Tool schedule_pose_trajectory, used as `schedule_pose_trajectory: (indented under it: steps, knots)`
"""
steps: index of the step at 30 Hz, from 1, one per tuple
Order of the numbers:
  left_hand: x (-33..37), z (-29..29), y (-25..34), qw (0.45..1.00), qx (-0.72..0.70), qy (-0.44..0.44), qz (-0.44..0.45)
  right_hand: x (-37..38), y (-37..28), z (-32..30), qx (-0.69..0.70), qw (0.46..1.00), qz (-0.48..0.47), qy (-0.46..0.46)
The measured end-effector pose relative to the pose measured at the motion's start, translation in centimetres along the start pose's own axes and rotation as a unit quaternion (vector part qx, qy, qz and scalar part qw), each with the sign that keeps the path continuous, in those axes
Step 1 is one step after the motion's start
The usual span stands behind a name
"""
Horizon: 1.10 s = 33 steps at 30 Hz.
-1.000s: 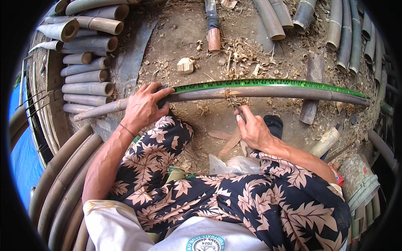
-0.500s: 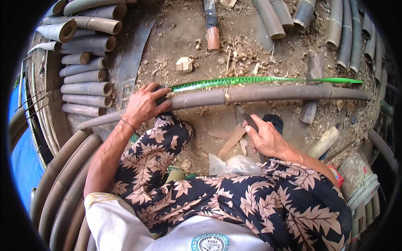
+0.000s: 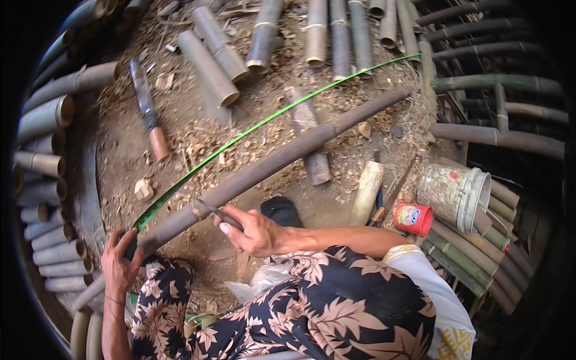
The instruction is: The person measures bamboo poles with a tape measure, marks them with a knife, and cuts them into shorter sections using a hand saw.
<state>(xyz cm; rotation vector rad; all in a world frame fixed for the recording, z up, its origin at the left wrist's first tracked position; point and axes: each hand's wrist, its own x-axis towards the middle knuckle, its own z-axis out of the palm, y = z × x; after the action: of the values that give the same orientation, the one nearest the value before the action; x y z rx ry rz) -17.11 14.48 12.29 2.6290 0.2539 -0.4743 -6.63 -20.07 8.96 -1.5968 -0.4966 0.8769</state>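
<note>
A long brown bamboo pole (image 3: 264, 171) slants across the ground in front of me, up toward the far right. Beyond it a green tape measure blade (image 3: 252, 129) runs roughly alongside, bowed, from its dark case under my left hand (image 3: 120, 267). The fingers of that hand close around the case at the pole's near-left part. My right hand (image 3: 257, 233) grips a knife (image 3: 217, 211) whose blade points to a joint of the pole. Its tip overlaps the pole there; whether it cuts in I cannot tell. The knife's handle is mostly hidden in the hand.
Under the pole lies a flat wooden block (image 3: 318, 162). A big knife with a wooden handle (image 3: 158, 143) rests among shavings. Cut bamboo pieces (image 3: 210, 69) lie ahead, with more stacked at left. A red tub (image 3: 414, 218) and a dirty bucket (image 3: 447, 195) sit at right.
The view has swung to the right, so pole and tape now look slanted. The knife's tip has moved from below the pole onto it, near the joint. My left hand still holds the tape measure.
</note>
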Motion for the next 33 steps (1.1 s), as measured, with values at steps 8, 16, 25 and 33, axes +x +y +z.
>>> schedule_pose_trajectory:
  steps: [8,16,25,33]
  knots:
    - [-1.8,-1.3,2.1,1.000,-0.016,-0.024,-0.011,-0.6,-0.5,-1.0,0.074,0.994,0.006,0.078]
    - [-1.7,-1.2,1.9,0.997,-0.002,-0.075,0.003,-0.5,-0.2,-0.8,0.087,0.993,0.004,0.076]
    - [-1.4,-0.6,1.6,0.995,-0.023,-0.094,0.011,-0.5,0.1,-0.6,0.077,0.994,0.027,0.075]
    - [-1.5,-0.1,1.0,0.994,-0.027,-0.101,0.012,-0.7,0.9,-0.9,0.084,0.993,0.051,0.063]
